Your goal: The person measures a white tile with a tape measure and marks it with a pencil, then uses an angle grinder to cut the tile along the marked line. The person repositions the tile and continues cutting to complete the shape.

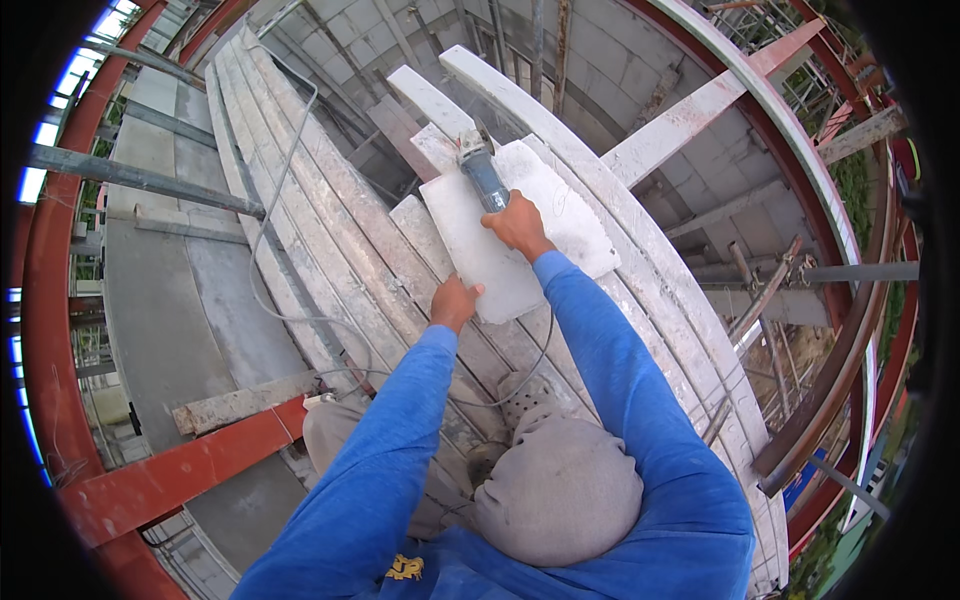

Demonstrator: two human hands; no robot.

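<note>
My right hand [520, 226] is wrapped round the rear of an angle grinder [484, 180], whose grey-blue body points away from me. The grinder's disc end lies over the far left part of a pale, dusty block slab [490, 268]. Whether the disc is spinning cannot be told. At the near left edge of that slab, my left hand [455, 303] grips with curled fingers, its thumb reaching onto the slab. A cord [548, 345] runs from the grinder back under my right arm and past my knees.
Long dusty planks [330, 235] form the platform under me, with gaps on the far side. Red steel beams [190, 465] and grey pipes [150, 180] frame both sides. A grey block wall [620, 60] stands beyond. The grey cable [262, 255] loops across the planks at left.
</note>
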